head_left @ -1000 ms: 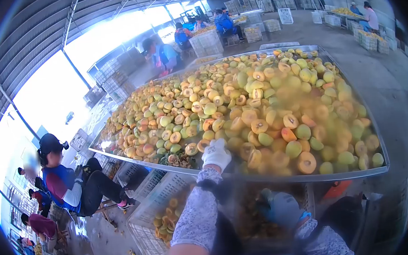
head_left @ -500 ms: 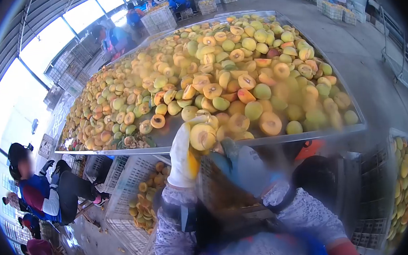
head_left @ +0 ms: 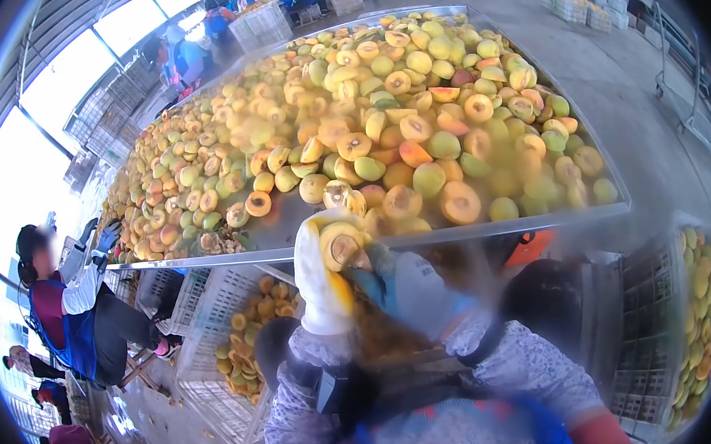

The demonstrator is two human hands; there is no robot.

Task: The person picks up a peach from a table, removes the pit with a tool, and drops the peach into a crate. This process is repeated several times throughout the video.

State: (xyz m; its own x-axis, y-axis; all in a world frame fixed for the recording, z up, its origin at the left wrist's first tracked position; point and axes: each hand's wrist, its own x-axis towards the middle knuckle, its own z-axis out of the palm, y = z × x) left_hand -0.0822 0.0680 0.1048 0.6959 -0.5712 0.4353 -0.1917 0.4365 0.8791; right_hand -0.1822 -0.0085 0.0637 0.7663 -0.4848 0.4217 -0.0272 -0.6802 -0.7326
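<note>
My left hand [head_left: 324, 274], in a white glove with a yellow stain, is closed around a peach half [head_left: 343, 248] just in front of the table's near rim. The cut face, with a brown centre, points up toward me. My right hand [head_left: 415, 292], in a blue-grey glove, is curled with its fingertips against the right side of that peach half. Whatever those fingers grip is hidden and blurred. Beyond both hands, a metal-rimmed table [head_left: 489, 226] carries a large heap of peaches [head_left: 354, 145], many cut into halves, some with stones showing.
A white crate [head_left: 208, 359] with peach halves stands low on the left. Another crate [head_left: 693, 321] of fruit is at the right. A co-worker [head_left: 70, 303] sits at the left, hands at the table's edge. Other people and stacked crates [head_left: 261, 25] are farther back.
My right hand has come in against the peach half, which has tilted in my left hand. The view has shifted slightly. The co-worker at left has reached toward the table.
</note>
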